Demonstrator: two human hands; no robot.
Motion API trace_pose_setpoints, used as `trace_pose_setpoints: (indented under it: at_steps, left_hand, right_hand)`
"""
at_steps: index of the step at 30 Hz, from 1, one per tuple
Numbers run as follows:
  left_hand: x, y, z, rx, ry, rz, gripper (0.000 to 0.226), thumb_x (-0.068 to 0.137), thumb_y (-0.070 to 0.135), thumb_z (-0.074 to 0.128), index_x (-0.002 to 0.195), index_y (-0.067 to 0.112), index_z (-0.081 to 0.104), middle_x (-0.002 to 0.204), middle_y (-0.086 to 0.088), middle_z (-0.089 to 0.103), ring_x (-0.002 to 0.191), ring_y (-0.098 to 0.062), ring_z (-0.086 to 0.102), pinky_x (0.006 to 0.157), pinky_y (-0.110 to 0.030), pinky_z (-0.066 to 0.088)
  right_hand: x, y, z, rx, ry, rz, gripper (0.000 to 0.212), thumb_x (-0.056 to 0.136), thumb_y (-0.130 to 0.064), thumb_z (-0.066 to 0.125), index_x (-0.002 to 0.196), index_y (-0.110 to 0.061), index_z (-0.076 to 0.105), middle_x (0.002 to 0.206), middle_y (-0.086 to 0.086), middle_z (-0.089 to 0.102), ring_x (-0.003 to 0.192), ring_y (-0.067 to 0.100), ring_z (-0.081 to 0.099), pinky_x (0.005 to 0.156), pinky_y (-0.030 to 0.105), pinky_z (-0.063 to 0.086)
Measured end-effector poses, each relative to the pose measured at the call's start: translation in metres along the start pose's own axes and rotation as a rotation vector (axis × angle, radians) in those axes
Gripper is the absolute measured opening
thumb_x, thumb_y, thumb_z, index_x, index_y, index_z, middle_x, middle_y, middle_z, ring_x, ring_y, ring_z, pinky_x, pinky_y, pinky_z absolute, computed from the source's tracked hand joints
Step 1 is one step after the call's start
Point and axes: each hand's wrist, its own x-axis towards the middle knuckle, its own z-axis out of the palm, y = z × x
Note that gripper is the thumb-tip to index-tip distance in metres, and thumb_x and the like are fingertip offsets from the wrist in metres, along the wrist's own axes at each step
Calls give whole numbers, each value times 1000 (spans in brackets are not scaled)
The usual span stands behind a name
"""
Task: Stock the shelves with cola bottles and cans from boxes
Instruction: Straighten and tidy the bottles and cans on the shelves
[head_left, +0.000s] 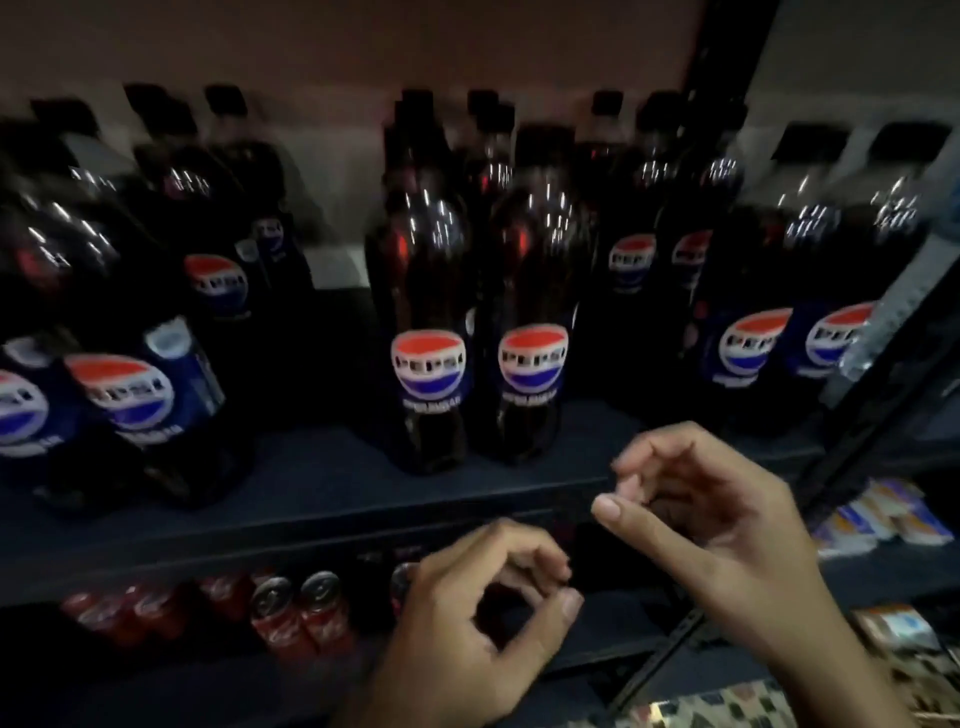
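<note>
Cola bottles (130, 395) stand upright in rows along the dark upper shelf (311, 499), with a group at the far left, two bottles (480, 358) side by side in the middle, and more at the right. On the shelf below, red cans (296, 610) stand in a row at the left. The left hand (478, 623) hovers in front of the lower shelf, just right of the cans, its fingers curled loosely and holding nothing. The right hand (711, 525) is higher, in front of the upper shelf's edge, fingers half bent and apart, also empty. Coloured packets (883, 514) lie on shelves at the far right.
</note>
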Motion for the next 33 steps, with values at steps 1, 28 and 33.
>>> trace_pose_setpoints:
  at_steps: [1,28,33]
  left_hand:
    - [-12,-18,7,28,-17,-23,13,88,17,79,100,19,73,95,5,73,83,-18,74,71,-30,59]
    - [119,-269,93,813,-637,-386,47,82,54,79,116,27,64,120,7,67,105,-14,65,98,-39,55]
    - [132,-284,97,819,-647,-443,44,76,47,87,106,17,72,101,4,73,92,-15,69,86,-34,58]
  right_hand:
    - [-11,17,2,1,6,-1,23,82,-34,81,96,-21,69,75,2,68,67,22,65,60,35,55]
    - [46,351,4,-475,-74,96,52,76,-20,89,123,-27,68,115,-16,68,97,-11,64,84,9,52]
    - [57,361,-4,-529,-140,172,57,75,-21,89,127,-19,67,118,-7,71,107,5,67,99,32,55]
